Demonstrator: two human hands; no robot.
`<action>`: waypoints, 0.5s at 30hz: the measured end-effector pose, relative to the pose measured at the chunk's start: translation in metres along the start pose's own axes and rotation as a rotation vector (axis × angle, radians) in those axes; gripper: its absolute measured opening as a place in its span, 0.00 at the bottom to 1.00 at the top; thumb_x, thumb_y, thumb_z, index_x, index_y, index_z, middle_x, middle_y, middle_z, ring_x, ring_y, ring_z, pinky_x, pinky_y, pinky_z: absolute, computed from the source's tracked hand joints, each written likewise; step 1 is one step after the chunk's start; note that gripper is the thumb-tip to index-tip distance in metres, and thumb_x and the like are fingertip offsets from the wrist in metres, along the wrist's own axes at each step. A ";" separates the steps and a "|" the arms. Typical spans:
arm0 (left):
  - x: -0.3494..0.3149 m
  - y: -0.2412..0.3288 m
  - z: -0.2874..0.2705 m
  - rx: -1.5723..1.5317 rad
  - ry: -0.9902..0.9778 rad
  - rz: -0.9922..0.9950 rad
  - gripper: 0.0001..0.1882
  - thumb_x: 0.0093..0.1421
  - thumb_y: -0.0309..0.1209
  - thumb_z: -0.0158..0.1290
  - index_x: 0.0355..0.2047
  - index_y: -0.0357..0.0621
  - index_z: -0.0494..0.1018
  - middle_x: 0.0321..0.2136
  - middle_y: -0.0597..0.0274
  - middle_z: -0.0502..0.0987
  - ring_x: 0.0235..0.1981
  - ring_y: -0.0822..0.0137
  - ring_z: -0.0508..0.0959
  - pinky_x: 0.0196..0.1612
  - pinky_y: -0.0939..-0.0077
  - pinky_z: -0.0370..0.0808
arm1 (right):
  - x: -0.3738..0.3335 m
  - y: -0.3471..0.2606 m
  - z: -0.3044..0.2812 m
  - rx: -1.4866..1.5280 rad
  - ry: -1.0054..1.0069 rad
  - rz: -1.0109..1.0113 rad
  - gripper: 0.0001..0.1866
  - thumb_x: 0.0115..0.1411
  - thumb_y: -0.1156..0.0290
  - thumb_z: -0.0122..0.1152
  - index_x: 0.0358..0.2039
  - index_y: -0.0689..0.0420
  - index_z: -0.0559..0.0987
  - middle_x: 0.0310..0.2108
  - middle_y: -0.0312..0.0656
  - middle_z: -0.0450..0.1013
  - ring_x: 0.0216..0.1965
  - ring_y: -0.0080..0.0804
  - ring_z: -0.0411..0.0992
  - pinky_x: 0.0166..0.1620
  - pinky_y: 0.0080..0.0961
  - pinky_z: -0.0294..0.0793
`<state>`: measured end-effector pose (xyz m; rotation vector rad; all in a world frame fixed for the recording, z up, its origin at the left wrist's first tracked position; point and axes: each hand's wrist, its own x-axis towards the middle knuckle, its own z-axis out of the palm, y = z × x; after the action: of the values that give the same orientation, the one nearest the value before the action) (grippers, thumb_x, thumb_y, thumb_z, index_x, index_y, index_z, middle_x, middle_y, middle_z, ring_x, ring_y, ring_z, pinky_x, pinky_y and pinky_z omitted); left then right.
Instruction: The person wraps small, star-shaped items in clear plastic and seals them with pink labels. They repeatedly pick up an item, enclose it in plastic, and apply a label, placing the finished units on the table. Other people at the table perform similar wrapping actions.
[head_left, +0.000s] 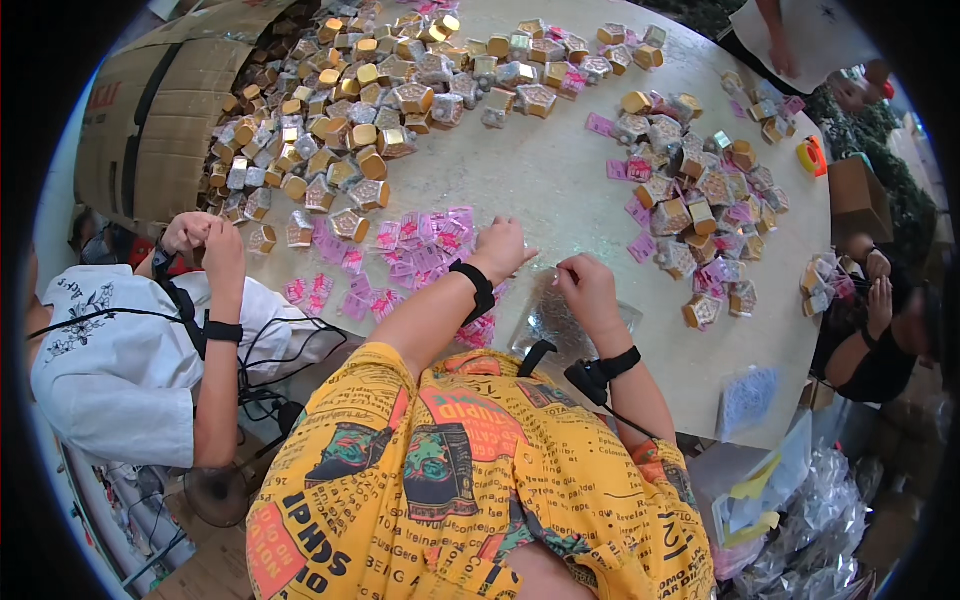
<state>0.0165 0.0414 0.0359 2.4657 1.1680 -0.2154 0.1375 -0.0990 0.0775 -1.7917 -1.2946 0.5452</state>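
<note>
Over the near edge of the table, my left hand [503, 246] is closed, its fingertips pointed to the right. What those fingers hold, if anything, is too small to make out. Just to the right, my right hand [590, 287] is pinched, thumb against fingers, over something too small to name. A small gap lies between the two hands. Below the right hand sits a shallow clear tray or bag [556, 325] with shiny, thin transparent pieces. Beside my left wrist spreads a heap of pink printed tags [428, 243]. Both wrists wear black bands.
A large pile of gold-bottomed, faceted pieces in clear wrap [360, 100] covers the far left, by a cardboard box [165, 130]. Another tagged pile [700, 190] lies right. An orange tape roll [812, 157] is near the right edge. Other people work at left, right and far right.
</note>
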 end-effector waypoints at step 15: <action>-0.042 0.011 -0.049 -0.642 0.389 0.367 0.25 0.41 0.22 0.61 0.43 0.42 0.70 0.44 0.51 0.68 0.48 0.53 0.69 0.51 0.66 0.68 | 0.020 -0.032 -0.021 -0.013 0.161 -0.079 0.02 0.48 0.77 0.57 0.24 0.62 0.76 0.24 0.48 0.71 0.25 0.45 0.71 0.30 0.33 0.71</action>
<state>-0.0034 0.0253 0.0961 2.1141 0.7277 0.6662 0.1428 -0.0847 0.1181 -1.7483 -1.2540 0.3420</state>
